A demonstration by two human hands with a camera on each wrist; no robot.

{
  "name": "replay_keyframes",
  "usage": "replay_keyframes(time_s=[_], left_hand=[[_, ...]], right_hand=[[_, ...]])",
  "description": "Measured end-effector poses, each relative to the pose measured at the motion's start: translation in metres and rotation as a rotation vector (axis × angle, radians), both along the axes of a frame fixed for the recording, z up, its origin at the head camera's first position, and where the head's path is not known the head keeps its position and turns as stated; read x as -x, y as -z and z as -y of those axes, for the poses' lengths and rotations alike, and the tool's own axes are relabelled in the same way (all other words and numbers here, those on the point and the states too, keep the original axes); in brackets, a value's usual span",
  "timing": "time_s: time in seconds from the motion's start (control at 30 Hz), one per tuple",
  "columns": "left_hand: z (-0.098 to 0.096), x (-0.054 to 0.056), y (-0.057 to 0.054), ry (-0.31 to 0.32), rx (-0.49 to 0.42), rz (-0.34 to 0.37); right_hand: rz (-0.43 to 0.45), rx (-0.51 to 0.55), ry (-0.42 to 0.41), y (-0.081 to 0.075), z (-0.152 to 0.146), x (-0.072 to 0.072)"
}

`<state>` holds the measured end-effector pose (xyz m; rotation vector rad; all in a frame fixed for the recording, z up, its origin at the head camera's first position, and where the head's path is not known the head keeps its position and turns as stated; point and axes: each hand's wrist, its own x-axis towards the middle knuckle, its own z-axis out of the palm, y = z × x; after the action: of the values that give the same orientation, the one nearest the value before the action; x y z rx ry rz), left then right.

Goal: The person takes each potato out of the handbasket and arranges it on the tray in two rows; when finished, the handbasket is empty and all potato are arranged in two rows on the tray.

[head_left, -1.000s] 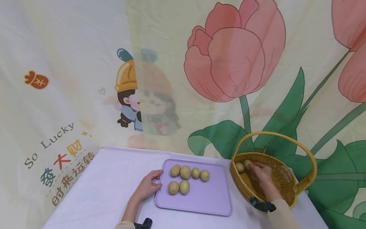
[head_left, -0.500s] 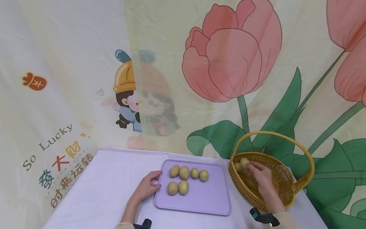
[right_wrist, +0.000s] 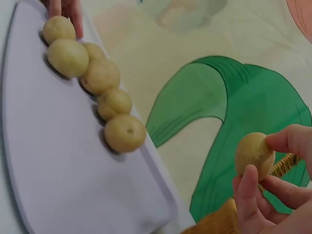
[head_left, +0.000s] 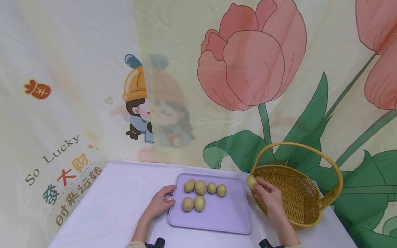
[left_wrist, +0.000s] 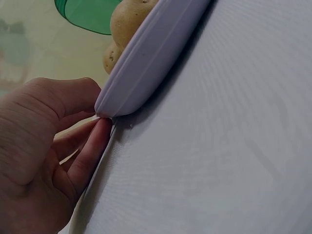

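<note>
In the head view, my right hand (head_left: pixel 270 199) pinches a small potato (head_left: pixel 252 182) between thumb and fingertips, at the left rim of the wicker basket (head_left: pixel 297 206). The right wrist view shows this potato (right_wrist: pixel 255 155) clear of the basket, held by the fingertips. My left hand (head_left: pixel 161 200) touches the left edge of the lilac tray (head_left: pixel 223 215) with thumb and fingers. Several potatoes (head_left: pixel 200 187) lie on that tray, in a back row and a shorter front row. The right hand hides the basket's left inner end.
A white cloth (head_left: pixel 102 213) covers the table. The basket's tall arched handle (head_left: pixel 297 145) rises over it. Behind the table hangs a printed curtain (head_left: pixel 180 69) with tulips and a cartoon figure.
My right hand has lifted a potato from the basket's left end and brought it left over the rim. My left hand has stayed at the tray's edge.
</note>
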<state>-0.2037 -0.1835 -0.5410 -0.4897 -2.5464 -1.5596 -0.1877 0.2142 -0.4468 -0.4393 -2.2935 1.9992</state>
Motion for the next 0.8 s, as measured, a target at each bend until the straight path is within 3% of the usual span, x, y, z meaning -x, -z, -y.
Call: replay_keyframes(time_s=[0.47,0.8], left_hand=[[-0.001,0.002,-0.002,-0.001,-0.026,0.007],[-0.001,0.0,0.0,0.0,-0.04,0.032]], right_hand=[[-0.031,0.116,-0.047,0.028,0.068,-0.008],[-0.086,0.055,-0.104,0.056,0.104,-0.013]])
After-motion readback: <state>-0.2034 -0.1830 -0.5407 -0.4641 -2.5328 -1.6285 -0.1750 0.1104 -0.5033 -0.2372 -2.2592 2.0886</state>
